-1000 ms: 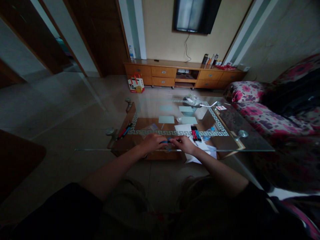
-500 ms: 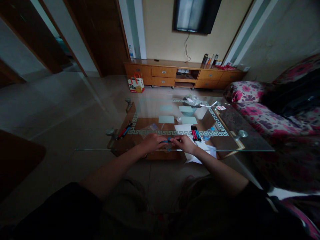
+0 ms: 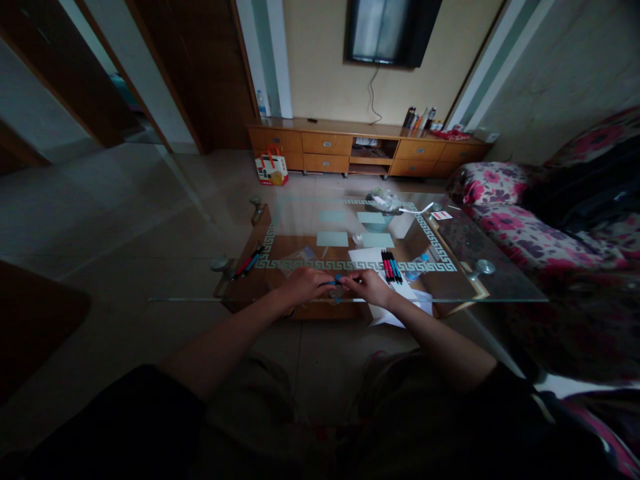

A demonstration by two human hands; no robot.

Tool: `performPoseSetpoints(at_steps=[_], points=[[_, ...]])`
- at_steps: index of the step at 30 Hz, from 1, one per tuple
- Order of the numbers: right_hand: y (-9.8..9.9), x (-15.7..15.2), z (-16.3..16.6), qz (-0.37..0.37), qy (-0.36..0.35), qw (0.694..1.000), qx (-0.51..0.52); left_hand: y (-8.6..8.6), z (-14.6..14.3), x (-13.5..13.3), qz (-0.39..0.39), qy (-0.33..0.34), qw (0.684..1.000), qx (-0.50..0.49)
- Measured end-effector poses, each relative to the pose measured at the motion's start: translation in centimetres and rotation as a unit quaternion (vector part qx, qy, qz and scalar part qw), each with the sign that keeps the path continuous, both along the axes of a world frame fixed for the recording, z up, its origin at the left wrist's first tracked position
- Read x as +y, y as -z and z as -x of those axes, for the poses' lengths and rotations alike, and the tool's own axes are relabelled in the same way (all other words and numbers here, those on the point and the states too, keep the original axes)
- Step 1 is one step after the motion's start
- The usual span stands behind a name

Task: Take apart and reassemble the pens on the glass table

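My left hand [image 3: 303, 285] and my right hand [image 3: 370, 287] meet over the near edge of a glass coffee table [image 3: 500, 293]. Both are closed on a blue pen [image 3: 334, 282] held level between them, one hand at each end. Just right of my right hand a row of red, black and blue pens [image 3: 390, 267] lies on a white sheet of paper [image 3: 367, 257]. More pens [image 3: 250, 261] lie at the table's near left corner.
Pale green cards [image 3: 333, 238] and a small bowl of scraps [image 3: 381, 203] sit farther back on the table. A floral sofa [image 3: 520, 213] runs along the right. A wooden TV cabinet [image 3: 365, 147] stands against the far wall, a paper bag [image 3: 273, 168] before it.
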State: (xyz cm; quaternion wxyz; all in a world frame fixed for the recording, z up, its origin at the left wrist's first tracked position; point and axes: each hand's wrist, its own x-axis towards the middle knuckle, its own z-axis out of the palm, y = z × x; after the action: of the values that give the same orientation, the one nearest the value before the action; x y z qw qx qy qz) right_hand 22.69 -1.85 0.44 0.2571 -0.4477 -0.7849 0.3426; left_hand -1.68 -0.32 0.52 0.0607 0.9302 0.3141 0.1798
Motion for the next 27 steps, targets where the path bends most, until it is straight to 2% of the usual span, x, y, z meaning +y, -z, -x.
performPoseSetpoints(at_steps=[18,27], points=[[0.16,0.25,-0.05,-0.003,-0.004,1.000,0.002,-0.58,-0.11,-0.17,0.001,0.015,1.000,-0.005],[-0.23,0.06,-0.17,0.006,0.006,1.000,0.015,0.06,0.18,0.02,0.007,0.007,1.000,0.001]])
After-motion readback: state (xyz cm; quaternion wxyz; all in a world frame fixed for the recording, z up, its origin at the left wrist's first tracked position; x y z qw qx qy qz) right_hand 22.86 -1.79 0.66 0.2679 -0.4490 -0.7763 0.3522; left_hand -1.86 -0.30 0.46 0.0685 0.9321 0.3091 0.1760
